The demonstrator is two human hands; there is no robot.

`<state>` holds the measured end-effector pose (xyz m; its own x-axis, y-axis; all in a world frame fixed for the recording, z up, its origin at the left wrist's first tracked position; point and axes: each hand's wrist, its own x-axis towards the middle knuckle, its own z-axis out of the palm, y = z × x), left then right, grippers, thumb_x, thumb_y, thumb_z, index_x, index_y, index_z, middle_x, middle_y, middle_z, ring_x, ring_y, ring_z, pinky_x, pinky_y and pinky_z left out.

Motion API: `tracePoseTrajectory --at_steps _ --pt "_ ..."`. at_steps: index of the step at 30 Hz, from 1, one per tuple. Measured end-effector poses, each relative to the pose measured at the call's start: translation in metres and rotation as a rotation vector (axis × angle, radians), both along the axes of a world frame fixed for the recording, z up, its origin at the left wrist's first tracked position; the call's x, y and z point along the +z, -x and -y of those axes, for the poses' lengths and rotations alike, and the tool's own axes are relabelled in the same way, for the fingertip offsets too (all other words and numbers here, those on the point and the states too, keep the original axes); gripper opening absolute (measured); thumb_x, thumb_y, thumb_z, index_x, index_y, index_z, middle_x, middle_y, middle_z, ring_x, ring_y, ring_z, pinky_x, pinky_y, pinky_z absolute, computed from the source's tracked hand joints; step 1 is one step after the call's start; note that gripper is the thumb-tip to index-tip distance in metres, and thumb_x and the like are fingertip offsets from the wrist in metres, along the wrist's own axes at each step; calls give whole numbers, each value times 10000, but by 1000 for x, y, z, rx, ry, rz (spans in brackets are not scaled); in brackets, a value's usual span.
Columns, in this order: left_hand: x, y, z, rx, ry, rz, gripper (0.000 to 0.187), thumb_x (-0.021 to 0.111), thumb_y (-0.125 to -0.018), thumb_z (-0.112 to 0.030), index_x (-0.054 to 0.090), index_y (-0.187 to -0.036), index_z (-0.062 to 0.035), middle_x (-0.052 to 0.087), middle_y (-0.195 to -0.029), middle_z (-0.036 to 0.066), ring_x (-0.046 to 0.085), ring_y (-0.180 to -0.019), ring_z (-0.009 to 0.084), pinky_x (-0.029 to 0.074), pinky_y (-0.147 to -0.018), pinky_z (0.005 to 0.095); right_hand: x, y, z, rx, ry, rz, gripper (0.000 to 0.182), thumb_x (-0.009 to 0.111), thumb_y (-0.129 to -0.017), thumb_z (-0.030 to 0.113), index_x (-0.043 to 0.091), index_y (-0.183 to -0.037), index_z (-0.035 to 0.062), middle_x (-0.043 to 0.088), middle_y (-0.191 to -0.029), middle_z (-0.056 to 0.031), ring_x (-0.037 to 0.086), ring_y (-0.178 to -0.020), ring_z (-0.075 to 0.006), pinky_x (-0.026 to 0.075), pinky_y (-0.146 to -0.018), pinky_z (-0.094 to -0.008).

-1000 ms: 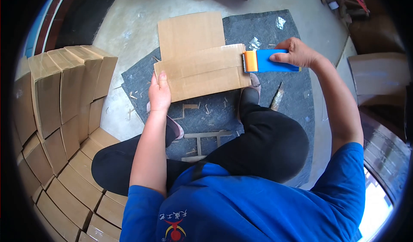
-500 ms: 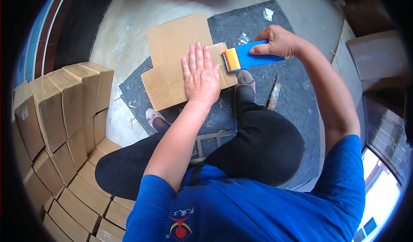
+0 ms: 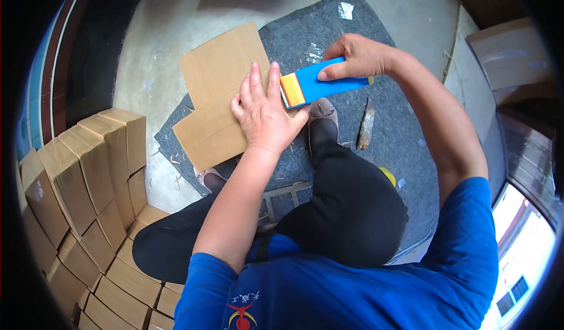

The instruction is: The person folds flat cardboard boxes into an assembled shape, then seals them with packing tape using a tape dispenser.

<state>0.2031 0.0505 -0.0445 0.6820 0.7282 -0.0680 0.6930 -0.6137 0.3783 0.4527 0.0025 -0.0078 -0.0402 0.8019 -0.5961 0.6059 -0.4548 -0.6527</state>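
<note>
A brown cardboard box (image 3: 208, 139) lies across my lower legs, with a wide flap (image 3: 220, 66) spread out on its far side. My left hand (image 3: 264, 115) rests on its right part, fingers spread and palm down, the thumb reaching under the front of a blue tape dispenser (image 3: 320, 82). Wrapped around the dispenser's body is my right hand (image 3: 358, 59). The orange-yellow front piece and toothed edge sit at the box's right end, close against my left fingers. Whether tape runs between them is hidden.
Cardboard boxes (image 3: 88, 154) are stacked at the left. A dark mat (image 3: 388, 124) covers the floor, bearing a tape-wrapped knife-like tool (image 3: 366, 125) and foil-like scraps (image 3: 346, 10). More cardboard (image 3: 505, 54) stands at the right.
My left hand has shifted toward the box's right end and its fingers have spread. The dispenser's front is now right beside that hand. The whole view has moved slightly.
</note>
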Motion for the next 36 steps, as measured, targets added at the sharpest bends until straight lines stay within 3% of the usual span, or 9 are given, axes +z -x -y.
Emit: tracePoseTrajectory --at_steps 2,8,17,19,26,28,31,33,36 --pt "4 0 -9 -51 50 -5 1003 833 -625 -516 405 -1485 -227 300 -1554 171 201 -1481 359 52 -1161 655 -4 0 2 -11 -10 -24 571 746 -782 531 741 -986 -2 707 -809 -97 676 -767 -185 548 -699 -337" --pt "-4 0 -15 -83 -18 3 863 851 -605 -513 526 -1373 -291 299 -1551 184 242 -1458 357 53 -1157 658 -11 -3 2 -29 4 -52 570 745 -785 526 740 -1004 -1 710 -828 -99 678 -786 -181 549 -707 -329" --pt "8 -9 -23 -108 75 -98 732 843 -617 -461 584 -1268 -252 385 -1462 185 262 -1443 368 51 -1151 666 -5 -11 10 -26 6 -10 586 733 -785 545 734 -969 -11 699 -813 -104 677 -772 -183 547 -692 -323" --pt "6 -8 -23 -100 68 -107 709 837 -622 -439 584 -1254 -242 386 -1457 182 253 -1446 368 51 -1149 666 -3 -16 18 -79 -90 -12 621 729 -761 597 735 -876 -12 687 -735 -116 679 -692 -195 553 -632 -340" --pt "3 -11 -24 -91 69 -113 553 801 -629 -336 591 -1123 -201 404 -1411 170 249 -1438 367 38 -1145 666 14 -49 43 -91 -101 168 636 721 -766 634 740 -844 3 675 -703 -107 670 -639 -181 539 -573 -313" --pt "2 -12 -22 -89 85 -113 532 799 -627 -327 591 -1100 -196 412 -1396 166 259 -1430 367 37 -1144 667 18 -49 39 -64 -34 175 633 719 -772 629 747 -873 4 695 -743 -126 695 -671 -201 564 -598 -325" --pt "2 -13 -22 -73 57 -99 518 801 -621 -320 596 -1079 -191 419 -1377 157 276 -1416 365 41 -1142 669 25 -29 23 -3 54 401 619 711 -783 609 759 -947 14 729 -843 -155 735 -755 -247 597 -667 -351" --pt "5 -13 -21 -84 74 -127 563 806 -619 -332 585 -1118 -195 401 -1410 160 260 -1430 370 39 -1141 674 22 -9 13 21 114 501 573 701 -786 584 764 -948 38 732 -845 -151 735 -778 -255 598 -720 -360" --pt "3 -8 -22 -118 97 -122 647 812 -616 -347 565 -1197 -206 377 -1449 166 233 -1450 376 24 -1140 682 31 27 -5 84 183 561 451 680 -782 475 765 -958 68 738 -943 -160 715 -935 -294 572 -844 -399"
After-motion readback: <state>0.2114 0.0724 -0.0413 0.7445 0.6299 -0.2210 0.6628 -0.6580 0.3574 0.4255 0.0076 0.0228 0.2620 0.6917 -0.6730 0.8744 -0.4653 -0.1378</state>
